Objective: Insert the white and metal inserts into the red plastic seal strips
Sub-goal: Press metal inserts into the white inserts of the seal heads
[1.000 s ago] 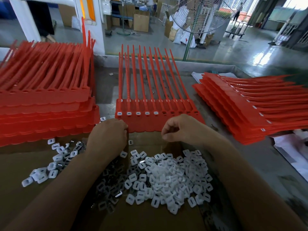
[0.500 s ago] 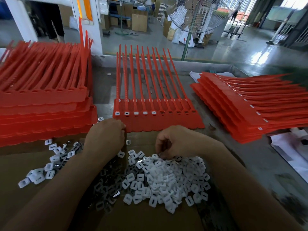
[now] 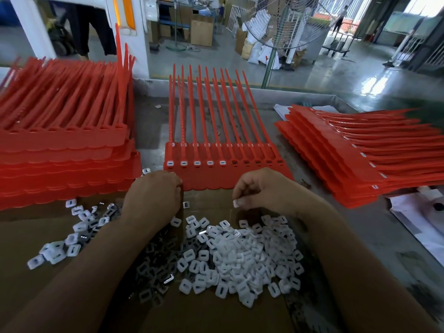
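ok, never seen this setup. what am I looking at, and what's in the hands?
No machine: a person's two bare hands, filmed from a head-worn camera looking down. In the middle lies a red seal strip sheet; its five left sockets hold white inserts, the rest look empty. More red strips are stacked left and right. Nearer, on cardboard, lie piles of white inserts and darker metal inserts. The right hand pinches one white insert; the left hand curls at the sheet's near corner, contents hidden.
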`<state>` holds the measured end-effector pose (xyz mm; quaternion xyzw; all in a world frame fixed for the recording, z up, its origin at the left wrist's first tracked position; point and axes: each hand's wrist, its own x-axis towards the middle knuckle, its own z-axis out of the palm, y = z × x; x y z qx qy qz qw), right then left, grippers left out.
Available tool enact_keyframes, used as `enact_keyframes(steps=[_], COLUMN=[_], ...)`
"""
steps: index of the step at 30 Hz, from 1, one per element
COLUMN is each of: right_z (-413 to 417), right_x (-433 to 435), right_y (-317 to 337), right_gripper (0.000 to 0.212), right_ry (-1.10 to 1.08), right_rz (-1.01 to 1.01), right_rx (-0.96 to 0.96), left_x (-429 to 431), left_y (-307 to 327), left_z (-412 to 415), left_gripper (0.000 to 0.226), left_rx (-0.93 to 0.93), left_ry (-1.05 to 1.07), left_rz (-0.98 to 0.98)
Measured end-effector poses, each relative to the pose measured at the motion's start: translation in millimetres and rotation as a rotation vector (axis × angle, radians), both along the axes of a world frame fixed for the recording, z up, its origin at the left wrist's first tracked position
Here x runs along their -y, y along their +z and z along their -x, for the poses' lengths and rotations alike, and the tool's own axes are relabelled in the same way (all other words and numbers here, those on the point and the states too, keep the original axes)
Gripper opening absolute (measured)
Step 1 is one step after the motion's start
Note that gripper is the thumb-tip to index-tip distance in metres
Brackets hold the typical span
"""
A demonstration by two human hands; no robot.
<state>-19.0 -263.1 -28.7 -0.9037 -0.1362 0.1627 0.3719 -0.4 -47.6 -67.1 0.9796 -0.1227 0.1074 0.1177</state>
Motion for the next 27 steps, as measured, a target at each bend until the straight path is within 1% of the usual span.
enact_keyframes(steps=[3, 6, 10, 14, 17, 25, 27], right_z=[-6, -19, -41, -58, -66, -75, -76], right_x=[3, 6, 6, -1, -6, -9, -10], right_y=[-1, -5, -13, -15, -16, -23, -24], right_gripper=[0.013, 0.013, 0.01, 0.009, 0.008, 0.004, 0.006], right_ry=[-0.137, -0.267, -0.364, -0.414, -0.416, -0.394, -0.384], right_rz=[-0.068, -0.017, -0.022, -0.013, -0.013, 0.107, 0.141], right_rx=[0.07, 0.216, 0.282, 0.326, 0.316, 0.291, 0.299], left_x=[0, 0, 2, 3, 2, 3, 2], left_y=[0, 0, 1, 3, 4, 5, 4], left_z=[0, 1, 1, 1, 2, 2, 2], left_gripper=[0.029, 0.029, 0.029, 0.028, 0.028, 0.027, 0.027], left_rx=[-0.004, -0.01, -0.022, -0.027, -0.025, -0.035, -0.031], left_ry=[0.005, 0.012, 0.022, 0.022, 0.017, 0.013, 0.015], left_rz=[0.005, 0.01, 0.002, -0.015, -0.017, -0.011, -0.01])
